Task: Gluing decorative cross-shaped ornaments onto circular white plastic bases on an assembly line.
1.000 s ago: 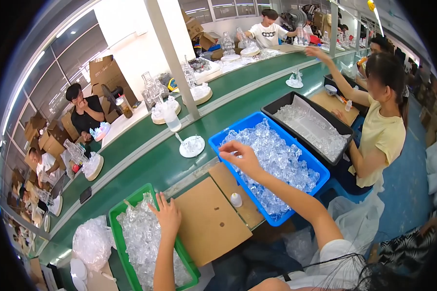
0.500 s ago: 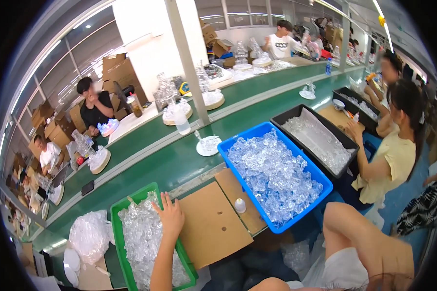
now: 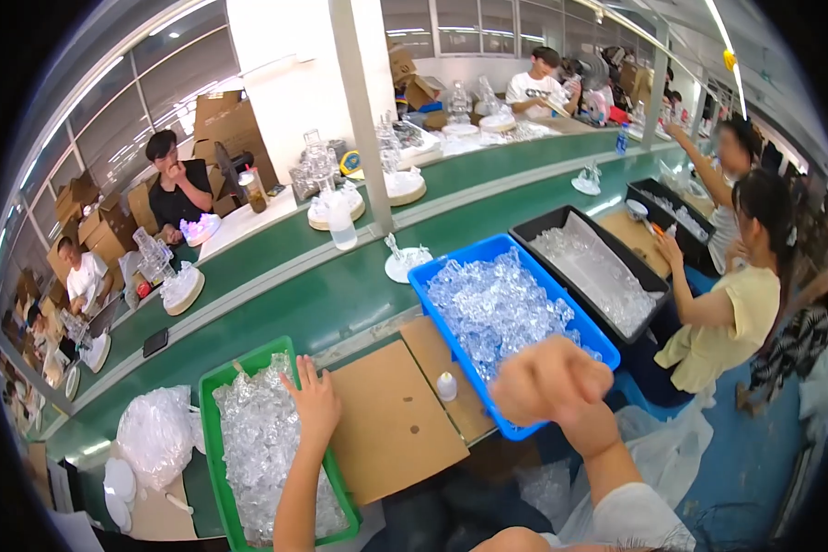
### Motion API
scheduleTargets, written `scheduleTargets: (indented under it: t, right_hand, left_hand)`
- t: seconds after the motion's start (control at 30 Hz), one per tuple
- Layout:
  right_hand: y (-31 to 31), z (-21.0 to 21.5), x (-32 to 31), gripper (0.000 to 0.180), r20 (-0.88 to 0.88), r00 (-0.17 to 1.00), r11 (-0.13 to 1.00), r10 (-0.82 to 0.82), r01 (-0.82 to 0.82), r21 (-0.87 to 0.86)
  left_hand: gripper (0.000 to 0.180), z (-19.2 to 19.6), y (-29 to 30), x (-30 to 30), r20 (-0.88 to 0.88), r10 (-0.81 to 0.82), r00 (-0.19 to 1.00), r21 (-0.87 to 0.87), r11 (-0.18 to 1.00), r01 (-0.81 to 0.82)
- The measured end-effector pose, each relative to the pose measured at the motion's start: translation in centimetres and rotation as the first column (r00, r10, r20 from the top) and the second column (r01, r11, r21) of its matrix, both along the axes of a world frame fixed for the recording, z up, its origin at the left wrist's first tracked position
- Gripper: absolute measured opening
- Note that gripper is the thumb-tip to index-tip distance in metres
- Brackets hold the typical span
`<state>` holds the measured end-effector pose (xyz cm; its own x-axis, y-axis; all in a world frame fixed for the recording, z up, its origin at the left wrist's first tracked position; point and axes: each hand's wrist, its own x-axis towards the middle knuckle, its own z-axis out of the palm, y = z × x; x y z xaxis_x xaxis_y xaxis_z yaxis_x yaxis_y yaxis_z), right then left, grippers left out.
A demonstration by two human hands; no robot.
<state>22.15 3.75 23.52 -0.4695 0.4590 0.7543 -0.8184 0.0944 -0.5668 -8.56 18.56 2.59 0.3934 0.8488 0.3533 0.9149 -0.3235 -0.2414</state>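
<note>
My left hand [image 3: 316, 401] lies with spread fingers at the right rim of a green bin [image 3: 210, 460], fingertips over its clear plastic pieces [image 3: 265, 451]. It grips nothing that I can see. My right hand [image 3: 554, 385], slightly blurred, is raised over the near right end of a blue bin [image 3: 469, 373] full of more clear pieces [image 3: 497, 299]. Its fingers are curled closed; anything inside them is hidden. Between the bins lies a flat brown cardboard sheet [image 3: 391, 419]. A small white bottle [image 3: 446, 386] stands on the cardboard beside the blue bin.
A green conveyor [image 3: 285, 308] crosses ahead, carrying a white disc with a clear piece [image 3: 407, 262] and a dark phone [image 3: 155, 343]. Right of the blue bin stands a black bin [image 3: 649, 327]; a co-worker in yellow [image 3: 731, 322] sits beside it. A plastic bag [image 3: 156, 437] lies far left.
My right hand has come from the lower right, by my body, to above the blue bin's near end, now closed. My left hand stays at the green bin. The view has shifted slightly.
</note>
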Motion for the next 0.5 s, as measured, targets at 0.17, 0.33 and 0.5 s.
scheduleTargets:
  t: [0.17, 0.33, 0.5]
  right_hand:
    - [-1.3, 4.5, -3.3, 0.028, 0.037, 0.997, 0.995, -0.072, 0.069, 0.072]
    - [-0.6, 4.4, -5.3, 0.021, 0.066, 0.994, 0.974, 0.093, -0.104, 0.203]
    - [-0.6, 3.3, -7.4, 0.025, 0.131, 0.962, 0.959, 0.238, -0.254, 0.125]
  left_hand:
    - [0.035, 0.5, 0.6, 0.9, 0.111, -0.081, 0.991, 0.076, 0.994, 0.073]
    - [0.036, -0.1, 0.4, -0.1, 0.123, -0.047, 0.991, 0.034, 0.998, 0.044]
    - [0.038, 0.5, -0.3, 0.5, 0.124, -0.045, 0.991, 0.022, 0.999, 0.043]
